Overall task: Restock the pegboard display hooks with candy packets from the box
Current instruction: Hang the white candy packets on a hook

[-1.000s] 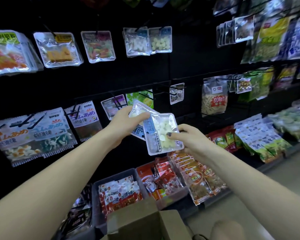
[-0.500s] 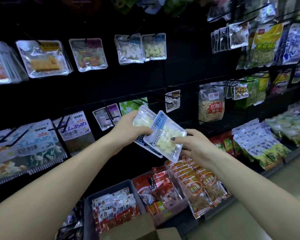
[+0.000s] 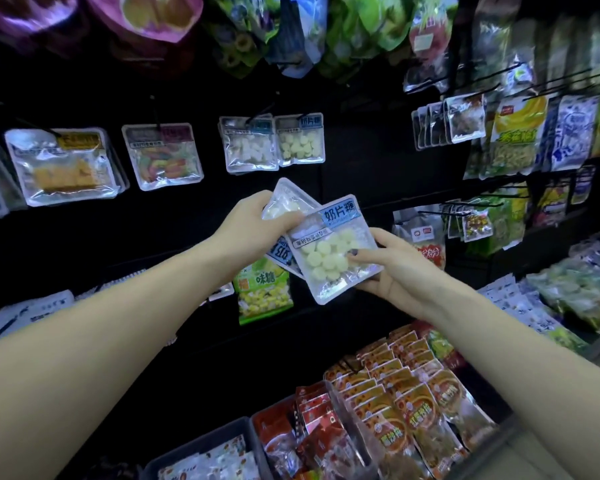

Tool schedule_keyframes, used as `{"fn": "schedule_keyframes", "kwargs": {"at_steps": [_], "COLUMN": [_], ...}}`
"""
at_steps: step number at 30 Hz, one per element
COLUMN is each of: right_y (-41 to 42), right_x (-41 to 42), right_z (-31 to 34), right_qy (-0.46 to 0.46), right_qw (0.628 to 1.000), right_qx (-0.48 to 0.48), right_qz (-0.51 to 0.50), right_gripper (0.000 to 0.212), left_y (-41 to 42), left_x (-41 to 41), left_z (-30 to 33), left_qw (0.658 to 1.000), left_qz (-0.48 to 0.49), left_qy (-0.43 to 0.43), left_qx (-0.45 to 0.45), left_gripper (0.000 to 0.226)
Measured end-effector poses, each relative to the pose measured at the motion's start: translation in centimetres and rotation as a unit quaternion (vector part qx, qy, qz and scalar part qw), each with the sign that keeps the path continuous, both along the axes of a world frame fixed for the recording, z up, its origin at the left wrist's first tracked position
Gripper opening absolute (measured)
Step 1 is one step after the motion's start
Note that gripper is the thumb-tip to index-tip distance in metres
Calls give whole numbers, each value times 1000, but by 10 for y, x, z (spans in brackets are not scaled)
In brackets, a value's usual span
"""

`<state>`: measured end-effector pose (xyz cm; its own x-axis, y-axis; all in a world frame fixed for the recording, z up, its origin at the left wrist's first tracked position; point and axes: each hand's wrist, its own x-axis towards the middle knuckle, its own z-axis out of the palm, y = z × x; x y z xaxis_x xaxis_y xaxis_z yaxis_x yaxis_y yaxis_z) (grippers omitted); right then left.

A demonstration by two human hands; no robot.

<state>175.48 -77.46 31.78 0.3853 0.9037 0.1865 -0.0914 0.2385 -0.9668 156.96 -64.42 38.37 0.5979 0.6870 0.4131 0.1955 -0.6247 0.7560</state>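
Note:
My right hand (image 3: 392, 268) grips a clear candy packet (image 3: 329, 251) with a blue label and pale yellow round sweets, thumb on its front. My left hand (image 3: 250, 230) holds a small stack of similar clear packets (image 3: 284, 202) just behind and left of it, overlapping. Both are raised in front of the black pegboard (image 3: 368, 168). Matching packets hang on hooks above: a pale yellow one (image 3: 300, 140) and a white one (image 3: 250, 145). The box is out of view.
Other clear packets hang at left (image 3: 63, 166) (image 3: 163, 155). A green bag (image 3: 264, 292) hangs below my hands. Long bare hooks (image 3: 465, 204) stick out at right among snack bags. Bins of red and orange packets (image 3: 378, 410) sit below.
The view has tilted up, so the box has left the frame. Both hands rose with their packets, and the right hand's packet has turned upright with its label on top.

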Motion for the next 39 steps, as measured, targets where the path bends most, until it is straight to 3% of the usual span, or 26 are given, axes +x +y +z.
{"fn": "schedule_keyframes", "kwargs": {"at_steps": [5,8,14,30,39], "right_y": [18,34,63,108,124], "right_x": [39,56,73,95,102], "right_z": [56,91,136,144,143], "right_qy": [28,39,39,88,93], "right_qw": [994,989,984,976,978], "right_qx": [78,106,124,160,143], "right_qz": [-71,-93,-118,-117,-116], "right_gripper": [34,35,28,38,32], "left_y": [11,19,31,39,46], "left_x": [16,23,36,45,54], "left_z": [23,30,33,41,36], "left_qw": [999,999,999,998,998], "left_qz": [18,24,9,0,-8], "left_qy": [-30,-39,-53,-59,-60], "left_qx": [16,1,-6,7,1], "left_gripper": [24,37,16,12,13]}}
